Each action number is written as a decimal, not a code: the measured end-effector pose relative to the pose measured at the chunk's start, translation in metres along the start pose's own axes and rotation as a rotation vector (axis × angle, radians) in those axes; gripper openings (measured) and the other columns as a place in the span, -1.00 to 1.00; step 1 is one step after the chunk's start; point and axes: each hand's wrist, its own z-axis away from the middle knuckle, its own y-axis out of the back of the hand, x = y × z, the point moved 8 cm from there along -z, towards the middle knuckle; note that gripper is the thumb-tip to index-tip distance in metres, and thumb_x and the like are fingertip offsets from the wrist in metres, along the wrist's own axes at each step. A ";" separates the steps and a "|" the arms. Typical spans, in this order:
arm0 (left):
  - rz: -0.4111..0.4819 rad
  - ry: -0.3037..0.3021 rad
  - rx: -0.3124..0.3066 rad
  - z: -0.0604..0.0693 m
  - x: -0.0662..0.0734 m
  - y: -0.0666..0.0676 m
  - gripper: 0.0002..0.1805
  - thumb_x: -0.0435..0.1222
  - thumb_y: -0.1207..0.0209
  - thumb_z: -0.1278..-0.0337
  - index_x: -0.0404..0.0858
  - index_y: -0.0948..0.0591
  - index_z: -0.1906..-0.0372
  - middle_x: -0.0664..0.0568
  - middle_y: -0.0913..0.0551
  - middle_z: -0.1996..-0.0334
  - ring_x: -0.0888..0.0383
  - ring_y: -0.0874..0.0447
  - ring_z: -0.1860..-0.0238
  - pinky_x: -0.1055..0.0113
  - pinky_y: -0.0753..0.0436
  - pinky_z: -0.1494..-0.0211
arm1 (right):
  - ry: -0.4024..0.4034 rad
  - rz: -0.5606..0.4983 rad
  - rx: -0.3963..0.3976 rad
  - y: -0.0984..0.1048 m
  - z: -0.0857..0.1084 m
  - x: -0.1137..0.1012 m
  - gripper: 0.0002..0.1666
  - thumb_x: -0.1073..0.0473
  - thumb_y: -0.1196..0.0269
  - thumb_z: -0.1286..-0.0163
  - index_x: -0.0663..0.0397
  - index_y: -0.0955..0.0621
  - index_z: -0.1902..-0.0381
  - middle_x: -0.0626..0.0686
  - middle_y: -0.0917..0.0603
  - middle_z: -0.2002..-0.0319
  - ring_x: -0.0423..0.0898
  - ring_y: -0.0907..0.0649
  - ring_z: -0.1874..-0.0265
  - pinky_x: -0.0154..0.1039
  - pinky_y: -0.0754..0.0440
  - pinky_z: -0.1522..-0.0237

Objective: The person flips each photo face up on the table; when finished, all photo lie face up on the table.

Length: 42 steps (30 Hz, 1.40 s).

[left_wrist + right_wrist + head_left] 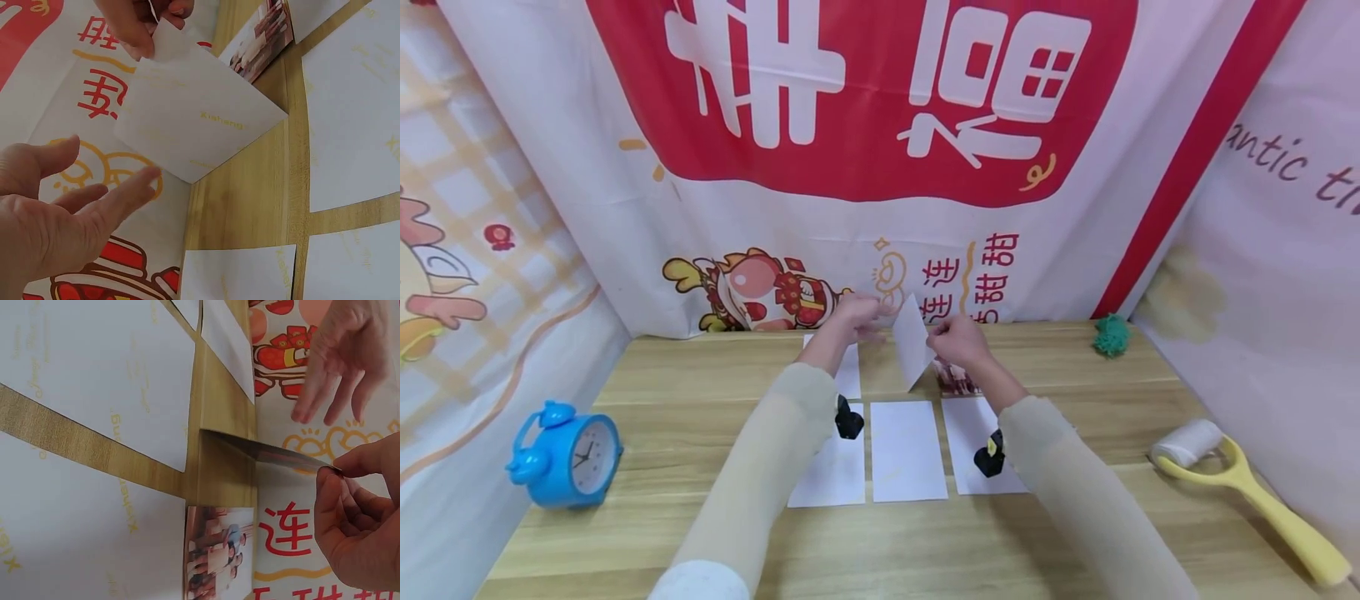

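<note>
My right hand point(958, 340) pinches a photo print point(912, 343) by one edge and holds it tilted up near the back of the table. Its white back, with faint yellow lettering, faces the left wrist camera; the picture side is barely visible. To its left, my left hand point(69, 206) is apart from the print, fingers extended and holding nothing. A face-up photo point(219, 550) of a group of people lies below my right hand. White prints lie face down: one at back left point(850, 375) and a front row of three, the middle one point(908, 454) fully visible.
A blue alarm clock point(576, 458) stands at the left. On the right lies a lint roller point(1262, 492) with a yellow handle; a small green tangled item point(1111, 335) sits at the back right corner. Printed cloth point(880, 242) hangs along the table's back edge.
</note>
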 end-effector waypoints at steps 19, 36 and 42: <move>0.022 -0.006 0.256 0.005 -0.003 0.011 -0.58 -0.49 -0.40 -0.12 -0.45 -0.57 -0.08 0.00 -0.50 0.34 0.07 -0.78 0.41 0.28 -0.86 0.13 | 0.174 0.076 -0.032 -0.025 0.016 -0.047 -0.91 0.25 -0.32 -0.30 0.14 -0.74 0.31 0.09 -0.78 0.35 -0.10 -0.65 0.41 -0.39 -0.58 0.36; -0.480 -0.065 0.455 0.010 0.024 0.026 -0.68 -0.42 -0.20 -0.04 -0.44 -0.70 0.07 -0.25 -0.80 0.06 -0.11 -0.89 0.11 0.33 -0.83 0.29 | 0.097 0.032 -0.107 -0.015 0.005 -0.039 -0.63 0.04 -0.14 -0.52 0.22 -0.72 0.10 0.17 -0.79 0.23 -0.08 -0.70 0.38 -0.30 -0.69 0.29; -0.252 -0.074 0.439 0.008 0.018 0.031 -0.66 -0.56 -0.21 -0.01 -0.48 -0.64 0.02 -0.35 -0.73 -0.01 -0.10 -0.87 0.35 0.16 -0.87 0.01 | -0.141 -0.233 -0.133 -0.005 -0.015 0.002 -0.46 0.00 -0.03 -0.59 0.23 -0.50 -0.33 0.26 -0.61 -0.23 0.09 -0.64 -0.09 0.04 -0.73 -0.26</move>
